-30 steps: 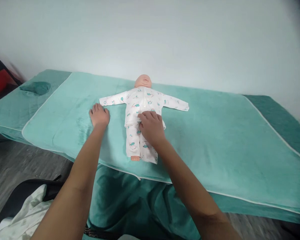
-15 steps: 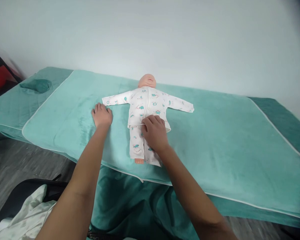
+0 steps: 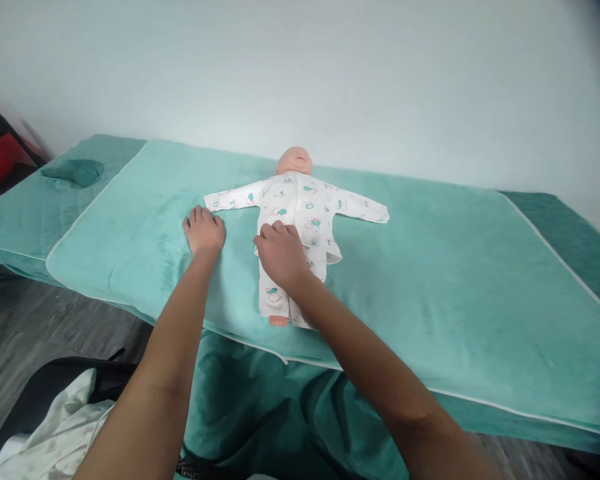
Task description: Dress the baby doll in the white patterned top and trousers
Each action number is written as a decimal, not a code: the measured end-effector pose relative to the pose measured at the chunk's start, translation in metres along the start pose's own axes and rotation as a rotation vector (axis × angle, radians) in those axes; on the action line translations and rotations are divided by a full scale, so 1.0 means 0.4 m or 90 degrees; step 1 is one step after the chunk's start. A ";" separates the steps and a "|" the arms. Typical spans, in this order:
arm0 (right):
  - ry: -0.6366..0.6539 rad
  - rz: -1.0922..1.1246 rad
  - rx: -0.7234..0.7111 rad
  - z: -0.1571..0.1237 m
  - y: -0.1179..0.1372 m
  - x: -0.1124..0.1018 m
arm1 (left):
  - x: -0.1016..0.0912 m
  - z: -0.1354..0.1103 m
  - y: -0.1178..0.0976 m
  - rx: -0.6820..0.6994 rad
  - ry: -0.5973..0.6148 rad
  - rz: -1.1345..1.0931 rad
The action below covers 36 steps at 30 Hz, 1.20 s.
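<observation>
A baby doll point(image 3: 295, 161) lies on its back, head toward the wall, in a white printed long-sleeved shirt point(image 3: 317, 200) with its sleeves spread wide. It also wears matching trousers point(image 3: 274, 293), and one bare foot point(image 3: 279, 321) shows below a trouser leg. My left hand point(image 3: 204, 230) rests flat and open on the sheet, fingertips close to the cuff of the sleeve on the left. Over the left part of the shirt's lower hem, my right hand point(image 3: 281, 253) has its fingers curled onto the cloth. My palm and forearm hide part of the hem and trousers.
The doll lies on a bed covered by a mint-green sheet point(image 3: 455, 287) with white piping. A face hole point(image 3: 73, 173) is at the bed's left end, and a white wall point(image 3: 300, 73) stands behind. Crumpled pale cloth point(image 3: 55, 427) lies on a black chair at lower left.
My right hand has moved left across the doll's waist, from the middle of the shirt hem to its left part. My left hand stays where it was.
</observation>
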State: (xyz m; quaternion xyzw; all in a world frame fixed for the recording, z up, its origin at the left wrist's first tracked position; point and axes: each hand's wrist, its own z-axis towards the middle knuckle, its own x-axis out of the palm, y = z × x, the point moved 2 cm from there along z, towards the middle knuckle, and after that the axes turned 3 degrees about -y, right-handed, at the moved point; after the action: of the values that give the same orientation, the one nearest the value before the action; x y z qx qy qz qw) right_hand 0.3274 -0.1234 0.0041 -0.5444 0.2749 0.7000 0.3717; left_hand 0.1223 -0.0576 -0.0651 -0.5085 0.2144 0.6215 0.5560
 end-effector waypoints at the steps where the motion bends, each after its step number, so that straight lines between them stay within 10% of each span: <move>1: 0.014 -0.005 -0.006 0.008 0.006 -0.001 | -0.001 0.000 0.000 0.001 0.000 0.001; 36: -0.261 0.095 0.086 -0.150 -0.107 -0.006 | -0.006 -0.001 -0.003 -0.004 0.002 0.022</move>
State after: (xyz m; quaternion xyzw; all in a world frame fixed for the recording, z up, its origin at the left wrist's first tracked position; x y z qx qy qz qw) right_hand 0.3961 -0.1467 -0.0083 -0.3428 0.2792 0.8016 0.4024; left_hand 0.1232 -0.0586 -0.0629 -0.5076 0.2224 0.6308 0.5431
